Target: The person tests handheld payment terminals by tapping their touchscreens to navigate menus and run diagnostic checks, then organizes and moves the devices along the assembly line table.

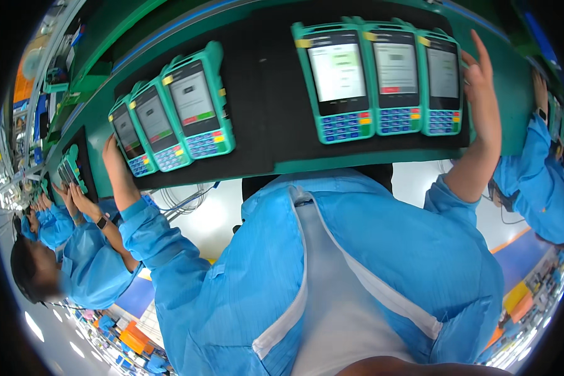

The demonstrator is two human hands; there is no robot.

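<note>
Two groups of three green handheld payment terminals lie on a black mat, with lit screens and coloured keypads. My left hand is against the outer edge of the leftmost terminal in the left group. Its visible fingertip is stretched out; the other fingers are mostly hidden. My right hand is open, fingers apart, at the outer side of the rightmost terminal in the right group. Between these stand a left-group middle terminal, its right neighbour, a bright-screened terminal and one beside it.
A green bench edge runs before me. On the left, a co-worker in blue handles another terminal; a second co-worker works at the right. Cables hang below the bench.
</note>
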